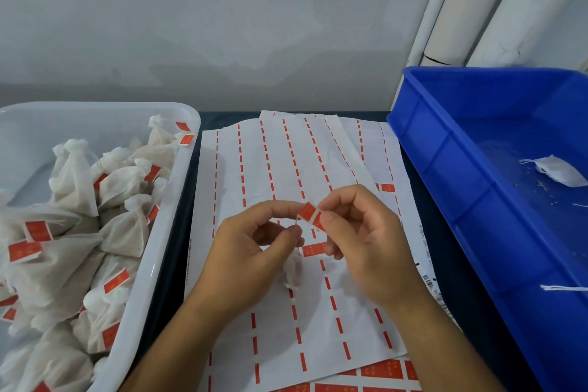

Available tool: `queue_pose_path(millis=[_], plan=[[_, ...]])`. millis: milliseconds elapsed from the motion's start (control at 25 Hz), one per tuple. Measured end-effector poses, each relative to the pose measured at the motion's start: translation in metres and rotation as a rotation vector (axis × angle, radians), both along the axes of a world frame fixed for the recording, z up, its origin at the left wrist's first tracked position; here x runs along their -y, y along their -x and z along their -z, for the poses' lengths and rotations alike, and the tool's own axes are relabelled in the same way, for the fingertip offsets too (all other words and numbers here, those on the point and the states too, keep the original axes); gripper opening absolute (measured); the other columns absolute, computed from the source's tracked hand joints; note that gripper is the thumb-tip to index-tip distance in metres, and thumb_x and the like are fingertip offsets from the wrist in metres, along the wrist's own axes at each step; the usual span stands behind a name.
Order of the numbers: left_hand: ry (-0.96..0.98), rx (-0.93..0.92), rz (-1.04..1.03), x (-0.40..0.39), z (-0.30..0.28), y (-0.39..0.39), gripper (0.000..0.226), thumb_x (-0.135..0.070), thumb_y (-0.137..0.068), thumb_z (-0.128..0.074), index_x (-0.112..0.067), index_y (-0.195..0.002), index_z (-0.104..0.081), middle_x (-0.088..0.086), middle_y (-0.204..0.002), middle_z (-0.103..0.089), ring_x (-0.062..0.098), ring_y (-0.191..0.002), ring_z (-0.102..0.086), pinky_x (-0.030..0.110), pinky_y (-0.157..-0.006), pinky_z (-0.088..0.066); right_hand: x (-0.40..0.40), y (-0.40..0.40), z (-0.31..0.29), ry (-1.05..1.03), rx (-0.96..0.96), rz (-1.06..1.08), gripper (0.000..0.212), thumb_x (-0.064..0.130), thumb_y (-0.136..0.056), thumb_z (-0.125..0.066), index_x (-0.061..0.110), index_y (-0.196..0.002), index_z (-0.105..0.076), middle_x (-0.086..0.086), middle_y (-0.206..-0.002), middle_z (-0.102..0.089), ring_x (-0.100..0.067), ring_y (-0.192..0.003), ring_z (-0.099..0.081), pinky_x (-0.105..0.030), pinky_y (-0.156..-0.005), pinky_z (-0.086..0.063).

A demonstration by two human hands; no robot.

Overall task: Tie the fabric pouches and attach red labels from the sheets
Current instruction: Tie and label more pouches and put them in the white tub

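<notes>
Over the label sheets point(286, 169) my left hand point(254, 251) and my right hand point(362, 242) meet at a small red label point(310, 214). My right thumb and forefinger pinch the label. My left fingertips pinch the pouch string just beside it. A small white fabric pouch point(294, 270) hangs below my left fingers, partly hidden by the hand. One red label point(313, 249) still sits on the sheet under my hands, another point(388, 188) lies further back.
A white tub point(178, 200) on the left holds several tied pouches with red labels. A blue crate point(445, 169) on the right holds one untied pouch point(560, 170) and a loose string point(563, 288). A sheet with full red labels point(381, 371) lies at the bottom.
</notes>
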State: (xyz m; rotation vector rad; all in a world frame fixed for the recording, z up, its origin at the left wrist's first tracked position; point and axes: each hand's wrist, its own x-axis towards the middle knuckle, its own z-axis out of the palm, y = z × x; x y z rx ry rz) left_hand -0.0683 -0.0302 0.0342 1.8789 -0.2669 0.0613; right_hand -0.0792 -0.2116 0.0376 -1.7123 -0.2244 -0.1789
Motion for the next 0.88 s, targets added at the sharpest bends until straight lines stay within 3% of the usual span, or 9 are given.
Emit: queue_pose_path(millis=[160,440,600,760,880], plan=[[0.026,-0.025,0.019,0.0000,-0.0014,0.0002,0.034,-0.010,-0.091,-0.072,-0.037,-0.112,-0.072,-0.020,-0.100,-0.075,0.012,-0.086,-0.076,0.023,-0.081,-0.062,-0.0030,0.0024,0.0008,0.123,0.032,0.008,0.014,0.027,-0.092,-0.068,0.029,-0.104,-0.060,0.011,-0.086,-0.070,-0.017,-0.082,-0.071,-0.028,-0.067,-0.061],[0.017,-0.056,0.077,0.0001,-0.0017,0.0027,0.033,-0.017,-0.090,-0.076,-0.039,-0.114,-0.072,-0.019,-0.106,-0.075,0.012,-0.089,-0.076,0.037,-0.084,-0.064,-0.0047,0.0021,0.0027,0.253,0.056,0.094,0.019,0.025,-0.094,-0.074,0.032,-0.096,-0.056,0.017,-0.084,-0.066,-0.008,-0.077,-0.069,-0.017,-0.063,-0.056],[0.063,-0.049,0.083,0.0020,-0.0010,0.0034,0.023,-0.040,-0.093,-0.071,-0.036,-0.115,-0.073,-0.018,-0.106,-0.076,0.011,-0.091,-0.076,0.031,-0.082,-0.063,-0.0050,0.0022,0.0008,0.301,0.081,0.098,0.021,0.027,-0.094,-0.074,0.033,-0.094,-0.054,0.017,-0.079,-0.064,-0.009,-0.069,-0.067,-0.016,-0.058,-0.053],[0.058,-0.025,0.057,0.0037,0.0017,0.0020,0.020,-0.025,-0.097,-0.065,-0.037,-0.111,-0.071,-0.019,-0.097,-0.076,0.010,-0.086,-0.077,0.022,-0.080,-0.061,-0.0052,0.0020,0.0012,0.315,0.066,0.109,0.021,0.029,-0.094,-0.074,0.035,-0.097,-0.054,0.018,-0.082,-0.065,-0.008,-0.072,-0.068,-0.016,-0.060,-0.054],[0.124,-0.023,0.066,0.0035,0.0014,0.0027,0.030,-0.014,-0.099,-0.063,-0.034,-0.120,-0.065,-0.012,-0.094,-0.078,0.013,-0.086,-0.077,0.018,-0.075,-0.059,-0.0044,0.0012,0.0002,0.248,0.017,0.073,0.022,0.035,-0.094,-0.071,0.036,-0.111,-0.058,0.019,-0.089,-0.068,-0.008,-0.074,-0.070,-0.019,-0.062,-0.056]])
